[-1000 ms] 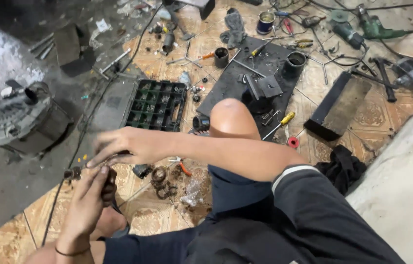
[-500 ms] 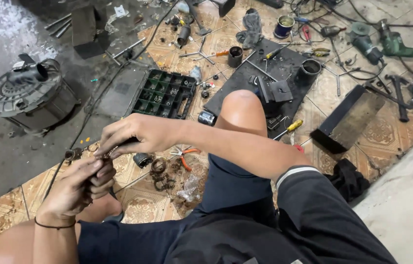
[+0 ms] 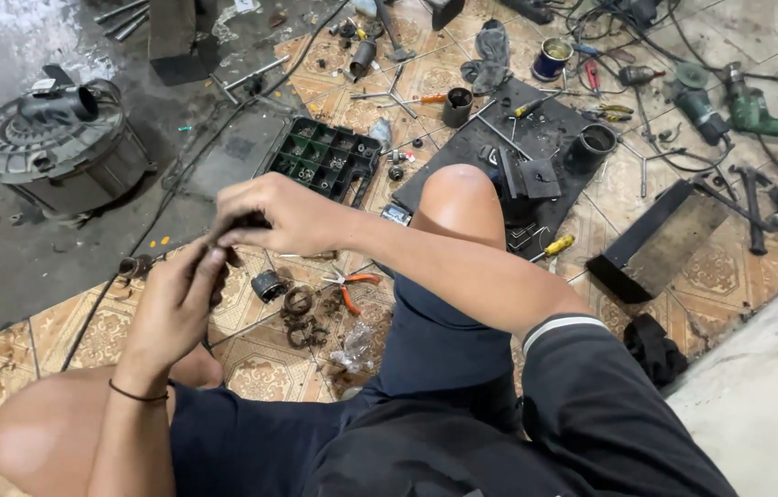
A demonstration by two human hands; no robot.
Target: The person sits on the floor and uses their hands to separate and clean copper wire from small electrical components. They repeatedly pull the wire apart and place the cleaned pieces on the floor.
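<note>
Pinching a small dark part point(image 3: 240, 224) above the tiled floor point(image 3: 85, 331), the right hand point(image 3: 283, 212) had fingers closed on its top while the left hand point(image 3: 177, 299) cupped it below; steady support there mattered most.

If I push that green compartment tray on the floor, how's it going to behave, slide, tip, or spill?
The green compartment tray lies flat and low on the floor, so it would probably slide rather than tip. It looks like thin plastic, likely light. Small parts seem to sit in some cells, so a sharp shove might rattle them about.
</note>
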